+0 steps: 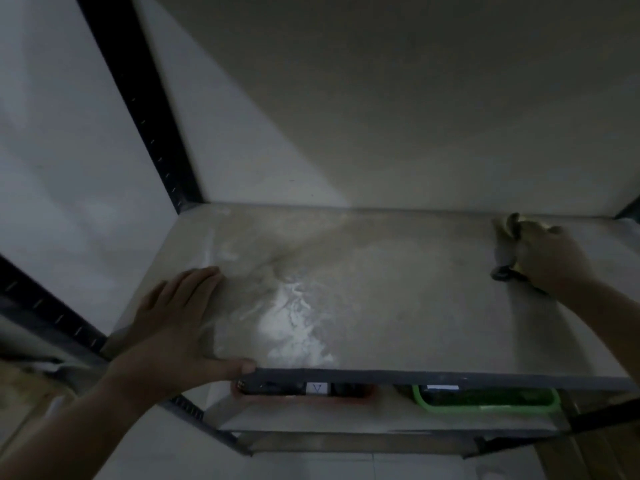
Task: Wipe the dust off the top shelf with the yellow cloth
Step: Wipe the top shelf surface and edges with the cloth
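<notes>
The top shelf (pixel 398 299) is a pale board in a dark metal frame, dim and blurred. A white patch of dust (pixel 294 327) lies near its front left, with smeared streaks around it. My right hand (pixel 550 261) presses the bunched yellow cloth (pixel 509 233) onto the shelf at the far right, near the back edge. My left hand (pixel 173 323) lies flat on the front left corner, fingers spread, thumb hooked over the front rim.
Black slotted uprights (pixel 138 98) rise at the back left corner. On the shelf below stand a reddish bin (pixel 304 398) and a green bin (pixel 485 407). A white wall (pixel 381 98) backs the rack. Cardboard shows at the lower right.
</notes>
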